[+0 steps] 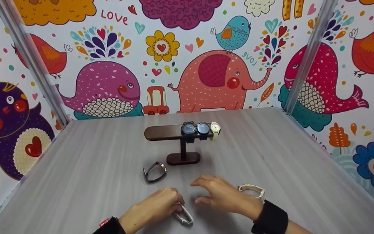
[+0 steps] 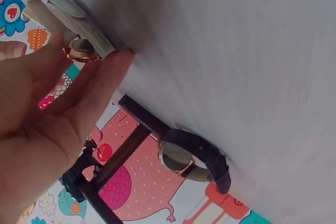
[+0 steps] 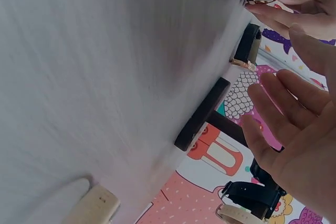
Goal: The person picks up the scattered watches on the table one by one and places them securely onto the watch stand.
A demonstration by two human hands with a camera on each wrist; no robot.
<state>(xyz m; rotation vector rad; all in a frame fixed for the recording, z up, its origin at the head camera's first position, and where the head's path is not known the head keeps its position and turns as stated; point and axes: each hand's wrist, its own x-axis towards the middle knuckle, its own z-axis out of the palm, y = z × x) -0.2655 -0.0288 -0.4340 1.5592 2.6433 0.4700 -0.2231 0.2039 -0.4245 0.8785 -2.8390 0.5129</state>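
My left hand [image 1: 159,203] pinches a watch with a white strap [image 1: 187,219] by its case, close over the table near the front. In the left wrist view, its rose-gold case [image 2: 81,52] lies between thumb and fingers, with the strap [image 2: 79,20] looped beyond. To the right, my right hand [image 1: 221,194] hovers with fingers spread and loosely bent, holding nothing. Beside the right wrist, a cream-strapped watch [image 1: 254,188] is on the table, partly behind the hand. A dark-strapped watch [image 1: 156,179] with a rose-gold case stands on its side beyond the left hand.
Behind the hands stands a dark brown T-shaped watch stand [image 1: 162,132]. On the right half of its bar sit two dark watches [image 1: 189,129] and a cream watch [image 1: 215,128]. Walls with cartoon animals [image 1: 109,86] enclose the grey table [image 1: 102,152].
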